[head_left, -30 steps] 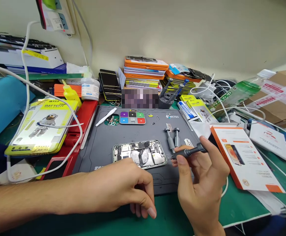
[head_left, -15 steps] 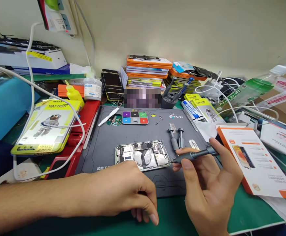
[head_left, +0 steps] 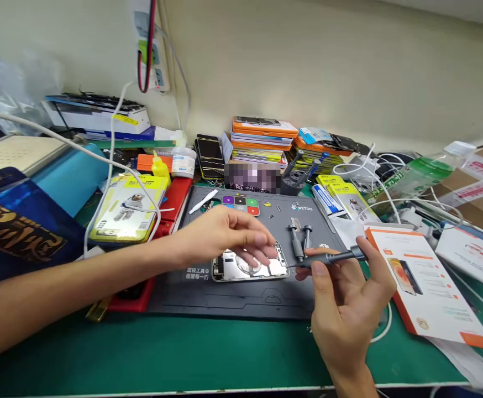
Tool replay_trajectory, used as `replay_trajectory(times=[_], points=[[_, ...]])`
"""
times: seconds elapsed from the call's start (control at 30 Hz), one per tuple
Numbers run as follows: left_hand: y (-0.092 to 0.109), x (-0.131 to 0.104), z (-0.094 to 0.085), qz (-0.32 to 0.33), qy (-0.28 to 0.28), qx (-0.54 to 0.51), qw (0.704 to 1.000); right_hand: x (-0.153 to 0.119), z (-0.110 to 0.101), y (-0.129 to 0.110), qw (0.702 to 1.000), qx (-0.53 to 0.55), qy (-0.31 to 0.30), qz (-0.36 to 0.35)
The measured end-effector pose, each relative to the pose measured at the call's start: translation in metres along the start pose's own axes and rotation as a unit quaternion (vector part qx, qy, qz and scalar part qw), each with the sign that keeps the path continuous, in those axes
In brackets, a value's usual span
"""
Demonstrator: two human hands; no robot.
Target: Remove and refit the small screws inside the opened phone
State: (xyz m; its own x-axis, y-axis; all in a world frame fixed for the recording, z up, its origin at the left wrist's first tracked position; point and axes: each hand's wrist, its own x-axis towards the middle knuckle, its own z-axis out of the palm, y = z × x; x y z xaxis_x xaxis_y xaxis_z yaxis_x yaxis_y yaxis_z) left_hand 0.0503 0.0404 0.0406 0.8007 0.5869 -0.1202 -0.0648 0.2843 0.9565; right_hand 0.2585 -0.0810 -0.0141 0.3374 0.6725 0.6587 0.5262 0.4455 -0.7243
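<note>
My right hand (head_left: 345,309) grips a dark grey precision screwdriver (head_left: 328,258), held almost level with one finger on its end cap. Its thin tip points left at the right end of an opened phone (head_left: 235,266); whether it touches cannot be told. The phone lies on a dark grey repair mat (head_left: 225,301), its inner parts exposed. Over the phone's far side hovers my left hand (head_left: 241,237), fingers loosely apart with nothing in them, hiding part of it. Two more screwdrivers (head_left: 297,243) lie just beyond the right hand.
A colourful sectioned tray (head_left: 253,210) and a white pry tool (head_left: 203,202) rest at the mat's back. Battery packs (head_left: 129,213) and a red case (head_left: 142,301) stand left. To the right are a white-orange box (head_left: 428,282), a bottle (head_left: 428,168) and loose cables.
My left hand has risen from the mat's front edge to above the phone, and its fingers have spread. The right hand keeps the screwdriver at the phone's right end. The view has shifted.
</note>
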Motion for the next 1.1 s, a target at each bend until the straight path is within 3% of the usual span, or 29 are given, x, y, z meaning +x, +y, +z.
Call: replay_trajectory(times=[0.1,0.2,0.37,0.53,0.67,0.8,0.97,1.1], points=[[0.01,-0.007,-0.018,0.042,0.065,0.017,0.997,0.016,0.0,-0.009,0.999,0.02,-0.021,-0.03],[0.006,-0.016,-0.033,0.058,0.11,0.046,0.991,0.035,0.007,-0.021,0.997,0.038,-0.047,-0.049],[-0.002,-0.017,-0.049,0.095,0.17,0.083,0.977,0.051,0.045,-0.023,0.972,0.098,-0.211,-0.025],[0.001,0.001,-0.067,0.126,0.184,0.121,0.967,0.051,0.085,-0.008,0.957,0.1,-0.271,0.009],[0.011,0.012,-0.079,0.13,0.167,0.161,0.964,0.048,0.098,-0.003,0.957,0.091,-0.276,0.023],[0.028,0.009,-0.08,0.125,0.144,0.206,0.96,0.04,0.094,-0.004,0.956,0.075,-0.284,0.01],[0.057,-0.015,-0.068,0.107,0.115,0.293,0.943,0.032,0.088,-0.003,0.951,0.065,-0.301,-0.001],[0.075,-0.03,-0.054,0.13,0.117,0.462,0.869,0.029,0.089,-0.001,0.951,0.063,-0.303,0.008]])
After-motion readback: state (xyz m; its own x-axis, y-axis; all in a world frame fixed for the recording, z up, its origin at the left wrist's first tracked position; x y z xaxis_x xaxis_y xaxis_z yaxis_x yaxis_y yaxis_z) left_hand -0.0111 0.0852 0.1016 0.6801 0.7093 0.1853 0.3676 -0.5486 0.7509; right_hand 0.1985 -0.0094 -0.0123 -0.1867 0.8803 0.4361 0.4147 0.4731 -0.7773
